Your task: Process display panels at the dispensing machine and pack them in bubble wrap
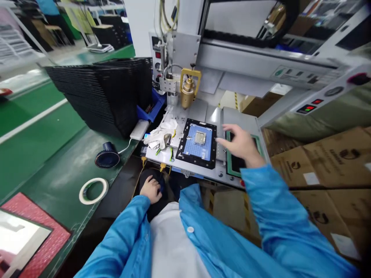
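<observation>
My right hand [240, 144] hovers at the right side of a black-framed fixture, its thumb and fingers apart and nothing between them. Inside that black frame [212, 148] lies a blue gridded mat [191, 148], with a small silvery metal part [200, 137] at its middle. Under and behind my right hand is a green-rimmed fixture [230, 164] with a dark panel, partly hidden. My left hand [151, 189] rests on my lap, fingers loosely bent and slightly apart, holding nothing that I can see.
A brass machine head [188, 92] hangs behind the black frame. White gloves [160, 135] and green-handled pliers [171, 154] lie to its left. On the green table are stacked black trays [116, 96], a small dark fan [107, 156] and a tape roll [82, 195]. Cardboard boxes [333, 162] stand right.
</observation>
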`<state>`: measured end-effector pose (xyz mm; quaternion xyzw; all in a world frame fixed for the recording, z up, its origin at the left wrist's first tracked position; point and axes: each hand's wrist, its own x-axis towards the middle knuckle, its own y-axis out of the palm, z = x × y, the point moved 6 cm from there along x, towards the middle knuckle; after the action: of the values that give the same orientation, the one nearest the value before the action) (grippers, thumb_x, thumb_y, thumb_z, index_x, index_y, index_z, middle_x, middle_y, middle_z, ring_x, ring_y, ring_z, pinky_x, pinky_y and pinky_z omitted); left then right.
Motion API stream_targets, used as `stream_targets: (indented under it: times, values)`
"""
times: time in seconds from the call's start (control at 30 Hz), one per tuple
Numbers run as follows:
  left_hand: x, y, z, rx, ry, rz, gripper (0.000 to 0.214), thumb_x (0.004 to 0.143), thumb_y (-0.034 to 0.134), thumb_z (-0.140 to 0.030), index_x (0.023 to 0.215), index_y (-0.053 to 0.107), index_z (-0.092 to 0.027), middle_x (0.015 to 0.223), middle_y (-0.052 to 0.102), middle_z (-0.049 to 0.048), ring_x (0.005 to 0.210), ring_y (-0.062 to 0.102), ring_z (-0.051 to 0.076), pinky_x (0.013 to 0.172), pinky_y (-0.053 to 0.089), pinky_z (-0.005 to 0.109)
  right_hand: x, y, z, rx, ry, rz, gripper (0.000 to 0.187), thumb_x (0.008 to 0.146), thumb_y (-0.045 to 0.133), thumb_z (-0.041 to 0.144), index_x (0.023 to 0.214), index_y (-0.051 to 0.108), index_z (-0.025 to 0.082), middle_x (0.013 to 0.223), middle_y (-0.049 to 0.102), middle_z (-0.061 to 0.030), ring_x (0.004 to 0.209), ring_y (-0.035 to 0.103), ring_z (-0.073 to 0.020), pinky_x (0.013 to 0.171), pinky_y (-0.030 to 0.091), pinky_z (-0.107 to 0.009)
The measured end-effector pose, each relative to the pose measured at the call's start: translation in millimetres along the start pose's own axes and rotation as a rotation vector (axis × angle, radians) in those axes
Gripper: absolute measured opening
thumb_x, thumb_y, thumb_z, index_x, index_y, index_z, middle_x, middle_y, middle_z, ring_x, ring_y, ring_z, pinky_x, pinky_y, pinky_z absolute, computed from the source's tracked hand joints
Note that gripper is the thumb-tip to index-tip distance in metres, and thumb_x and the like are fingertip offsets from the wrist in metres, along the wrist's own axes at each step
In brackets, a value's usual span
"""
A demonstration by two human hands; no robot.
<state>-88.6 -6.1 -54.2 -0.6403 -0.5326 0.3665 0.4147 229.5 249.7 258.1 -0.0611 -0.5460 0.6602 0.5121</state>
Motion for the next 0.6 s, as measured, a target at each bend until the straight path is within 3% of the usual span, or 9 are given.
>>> stream_targets:
  times: [0.1,0.17,0.27,0.37,0.47,0.53,0.6]
  values:
    - [1.1,-7.8,-9.0,-0.062,-0.004,-0.04,0.011,0.081,0.063,-0.024,0.084,0.073,-0.023,0.087,0.074,0.006,0.096,0.068,0.026,0.12,0.04,0.053,40.6,83.8,16.2,-0.134,0.078,0.48,0.03,0.069,0.087,0.027,0.082,0.06,0.021,0.099,0.072,-0.0084,0.095,0.065,-0.0254,0.086,0.053,-0.035]
    - [2.7,-17.1,-21.5,-0.106,0.018,-0.071,0.013,0.083,0.058,-0.021,0.085,0.071,-0.022,0.087,0.073,0.0056,0.091,0.068,0.023,0.105,0.051,0.044,54.4,117.3,16.3,-0.159,0.096,0.592,0.032,0.062,0.087,0.018,0.072,0.056,0.021,0.088,0.071,-0.0064,0.085,0.062,-0.0216,0.078,0.048,-0.031]
    - [9.8,-39.8,-40.8,-0.156,0.077,-0.117,0.015,0.087,0.055,-0.02,0.088,0.07,-0.021,0.092,0.073,0.007,0.092,0.069,0.022,0.094,0.055,0.037,63.2,133.7,4.0,-0.126,0.1,0.573,0.034,0.059,0.086,0.015,0.067,0.054,0.021,0.079,0.069,-0.0033,0.077,0.059,-0.0193,0.071,0.043,-0.031]
    - [31.1,-74.1,-56.8,-0.185,0.163,-0.158,0.018,0.093,0.054,-0.025,0.094,0.072,-0.021,0.102,0.074,0.0089,0.102,0.069,0.024,0.1,0.054,0.038,63.9,118.1,-16.3,-0.05,0.13,0.477,0.036,0.062,0.088,0.023,0.073,0.054,0.021,0.089,0.073,-0.0045,0.085,0.063,-0.0212,0.077,0.046,-0.03]
    - [74.1,-115.8,-76.9,-0.16,0.278,-0.182,0.023,0.091,0.061,-0.03,0.109,0.074,-0.021,0.113,0.073,0.0109,0.11,0.067,0.028,0.105,0.053,0.044,54.6,81.6,-33.4,0.089,0.165,0.316,0.039,0.069,0.086,0.034,0.078,0.049,0.022,0.123,0.073,-0.0097,0.109,0.065,-0.0244,0.089,0.051,-0.031]
    - [113.9,-141.5,-95.8,-0.102,0.327,-0.178,0.04,0.087,0.069,-0.034,0.125,0.071,-0.02,0.123,0.071,0.0131,0.117,0.064,0.031,0.109,0.052,0.048,38.8,51.0,-38.8,0.372,0.192,0.13,0.045,0.068,0.088,0.038,0.078,0.046,0.023,0.134,0.069,-0.0098,0.117,0.065,-0.026,0.094,0.054,-0.033]
    - [157.3,-159.7,-119.5,-0.001,0.336,-0.128,0.062,0.083,0.076,-0.042,0.138,0.064,-0.015,0.136,0.066,0.0167,0.127,0.06,0.034,0.114,0.049,0.05,13.9,21.9,-39.0,0.705,0.21,-0.087,0.052,0.062,0.093,0.039,0.077,0.046,0.024,0.129,0.07,-0.0074,0.113,0.068,-0.0264,0.093,0.056,-0.036]
